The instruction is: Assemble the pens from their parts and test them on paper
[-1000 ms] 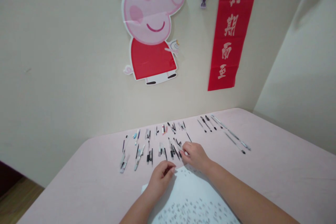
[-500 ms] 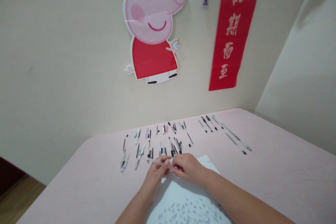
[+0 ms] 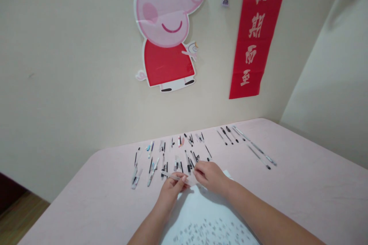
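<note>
My left hand [image 3: 171, 189] pinches a thin clear pen barrel [image 3: 170, 176] that points out to the left over the pink table [image 3: 301, 183]. My right hand [image 3: 209, 175] is closed close beside it, fingertips at the barrel's right end; what it grips is too small to name. Both hands hover over the top edge of a white sheet of paper [image 3: 201, 218] covered with small dark marks. Just beyond the fingers lie several rows of taken-apart pen pieces [image 3: 172, 153].
Whole pens and refills [image 3: 247, 145] lie at the back right of the table. A pig cartoon cutout [image 3: 168, 26] and a red banner with characters [image 3: 253, 34] hang on the cream wall behind. The table's left edge drops to a wooden floor [image 3: 17, 214].
My right hand drew back from the pen pieces towards my left hand. The clear barrel now sits in my left fingers, and both hands have met over the paper's top edge.
</note>
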A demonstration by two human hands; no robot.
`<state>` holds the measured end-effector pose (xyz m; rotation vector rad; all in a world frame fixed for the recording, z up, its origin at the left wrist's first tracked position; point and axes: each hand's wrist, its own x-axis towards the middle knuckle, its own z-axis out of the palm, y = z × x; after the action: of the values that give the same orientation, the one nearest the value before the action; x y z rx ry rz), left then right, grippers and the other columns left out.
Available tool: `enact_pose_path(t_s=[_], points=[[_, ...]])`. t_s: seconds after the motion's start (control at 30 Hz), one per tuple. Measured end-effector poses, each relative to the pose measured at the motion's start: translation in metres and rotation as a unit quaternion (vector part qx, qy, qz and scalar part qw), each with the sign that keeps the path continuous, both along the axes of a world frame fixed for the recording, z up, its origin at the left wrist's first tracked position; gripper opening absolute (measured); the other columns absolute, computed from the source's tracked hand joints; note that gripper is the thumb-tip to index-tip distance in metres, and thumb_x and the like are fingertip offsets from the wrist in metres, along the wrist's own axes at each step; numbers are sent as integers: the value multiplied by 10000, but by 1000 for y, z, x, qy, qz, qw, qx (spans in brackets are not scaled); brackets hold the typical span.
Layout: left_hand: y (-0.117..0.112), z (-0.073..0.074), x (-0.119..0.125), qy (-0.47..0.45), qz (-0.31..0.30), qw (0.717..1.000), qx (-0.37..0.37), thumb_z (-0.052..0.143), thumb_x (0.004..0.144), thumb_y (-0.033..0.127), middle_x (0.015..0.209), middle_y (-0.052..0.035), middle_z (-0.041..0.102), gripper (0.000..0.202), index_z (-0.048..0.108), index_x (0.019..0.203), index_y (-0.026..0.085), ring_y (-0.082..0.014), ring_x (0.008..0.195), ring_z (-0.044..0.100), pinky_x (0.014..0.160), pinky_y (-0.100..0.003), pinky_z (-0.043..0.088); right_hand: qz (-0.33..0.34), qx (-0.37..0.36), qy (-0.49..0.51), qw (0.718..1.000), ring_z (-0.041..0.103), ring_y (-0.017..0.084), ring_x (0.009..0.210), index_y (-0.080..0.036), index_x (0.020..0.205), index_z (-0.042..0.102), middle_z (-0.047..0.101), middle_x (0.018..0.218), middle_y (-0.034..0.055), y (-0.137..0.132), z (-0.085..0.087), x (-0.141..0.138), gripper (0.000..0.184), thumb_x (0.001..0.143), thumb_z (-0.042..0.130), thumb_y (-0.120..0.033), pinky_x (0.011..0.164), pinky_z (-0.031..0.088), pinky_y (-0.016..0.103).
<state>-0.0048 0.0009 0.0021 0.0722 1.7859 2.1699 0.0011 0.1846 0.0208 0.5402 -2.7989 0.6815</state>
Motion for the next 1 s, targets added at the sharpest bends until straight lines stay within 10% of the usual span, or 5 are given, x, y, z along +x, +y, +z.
enact_pose_path(t_s=[0.27,1.0], points=[[-1,-1,0,-6,14,1000,-3,771,631,433,636,-14,660,365,637,819,151,-119,608,605,629,-233,460,-279,113,-100,948,643,238,763,-123,972,578,685,832,134,41,5,-18,228,849,462,-274,604,338,284],[-4,0,-5,-50,62,991,105,800,639,311,754,-45,689,306,635,827,135,-128,695,653,676,-235,533,-273,93,-109,951,629,201,725,-143,771,649,696,772,106,50,0,-22,171,792,482,-179,568,319,258]])
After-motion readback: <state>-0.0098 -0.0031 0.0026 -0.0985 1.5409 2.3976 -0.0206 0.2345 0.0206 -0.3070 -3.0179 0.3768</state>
